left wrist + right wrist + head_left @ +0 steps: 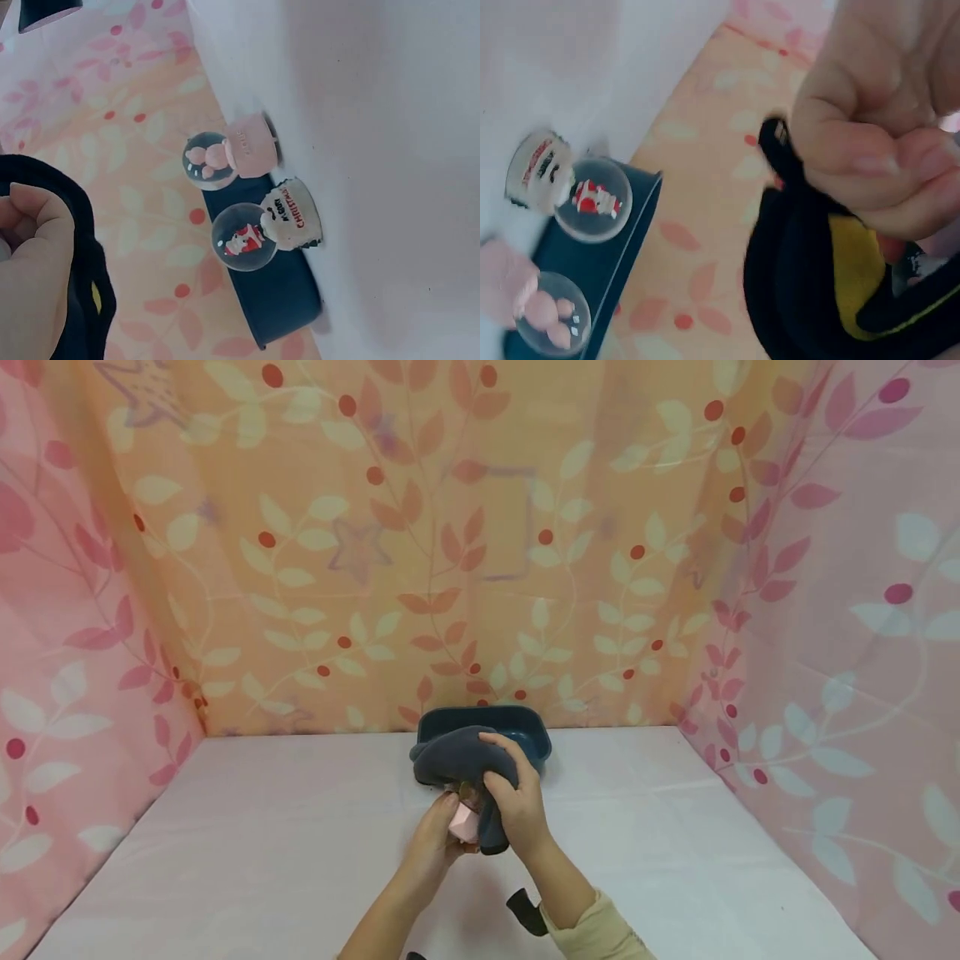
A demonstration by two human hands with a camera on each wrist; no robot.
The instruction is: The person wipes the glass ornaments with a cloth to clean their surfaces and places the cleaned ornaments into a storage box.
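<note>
My left hand [431,843] grips a small pink faceted piece [464,824], which looks like the base of a snow globe; its upper part is mostly covered. My right hand [517,797] pinches a thick dark blue-grey cloth [453,760] draped over and around that piece. In the right wrist view the cloth shows a yellow patch [855,270] and a small hanging loop [778,146]. Two more snow globes stand on the table beyond the hands: one with a pink base [253,145], one with a white lettered Christmas base [294,214]. Cloth and hands hide both in the head view.
A dark teal bin [538,735] stands at the table's back edge, close behind the two standing globes. The white table [300,843] meets a flowered orange curtain [300,568] at the back and pink flowered curtains [847,635] at the sides.
</note>
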